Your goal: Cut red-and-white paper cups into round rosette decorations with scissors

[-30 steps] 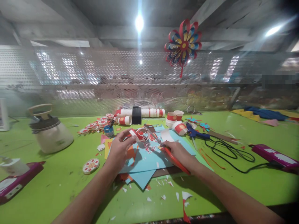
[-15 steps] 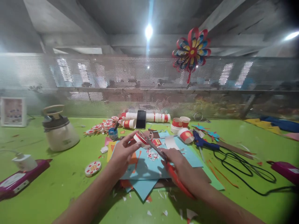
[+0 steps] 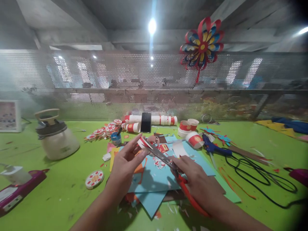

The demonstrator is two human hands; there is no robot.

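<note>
My left hand (image 3: 126, 162) pinches a red-and-white paper cup piece (image 3: 143, 143) between thumb and fingers, above a stack of coloured paper. In my right hand (image 3: 190, 171) is a pair of scissors (image 3: 186, 189) with red handles. Their blades reach leftward to the cup piece and touch or overlap it; the exact contact is hard to make out. Under my hands lies light blue paper (image 3: 154, 179), with small red-and-white clippings (image 3: 160, 163) on it. A round disc with a red pattern (image 3: 94, 179) rests to the left of my left hand.
A blue glue gun (image 3: 214, 148) with a looped black cable lies at right, near several paper cups (image 3: 194, 140). A phone (image 3: 146, 122) leans on stacked cups behind. At left stand a cream thermos jug (image 3: 57, 141) and a purple power strip (image 3: 24, 189). A paper flower (image 3: 202, 47) hangs above.
The scissor blades have drawn nearer together at the cup piece, which has turned slightly in my left hand. The whole view has shifted a little, with both hands staying close together.
</note>
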